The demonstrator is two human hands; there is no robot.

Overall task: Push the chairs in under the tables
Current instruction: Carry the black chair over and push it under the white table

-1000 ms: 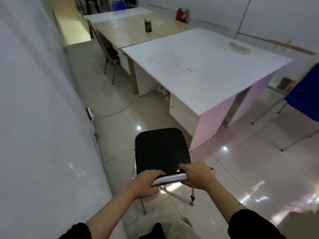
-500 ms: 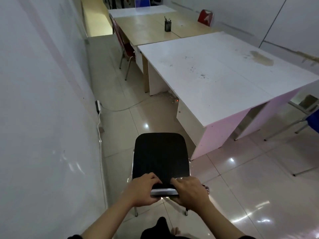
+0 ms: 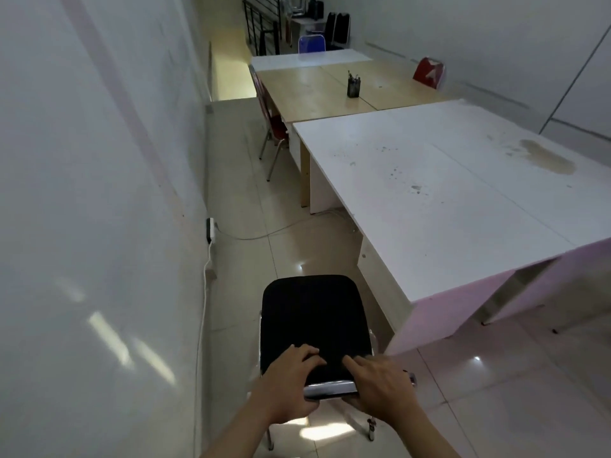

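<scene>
Chair (image 3: 315,320) sits right ahead of me in the aisle, seat pointing forward, beside the near corner of the white table (image 3: 446,200), not under it. My left hand (image 3: 289,383) and right hand (image 3: 380,386) both clamp its chrome back rail, equally near. Since a second ago we've rolled forward; the table looms closer on my right.

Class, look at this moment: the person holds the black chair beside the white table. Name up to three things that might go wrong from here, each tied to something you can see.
1. The black chair stands close to the white table at its pink corner panel; pushed straight on, it may strike it.
2. A cable crosses the floor ahead; chair legs could snag it.
3. Both the left hand and right hand grip only the chrome back bar, so the chair might tip.
</scene>
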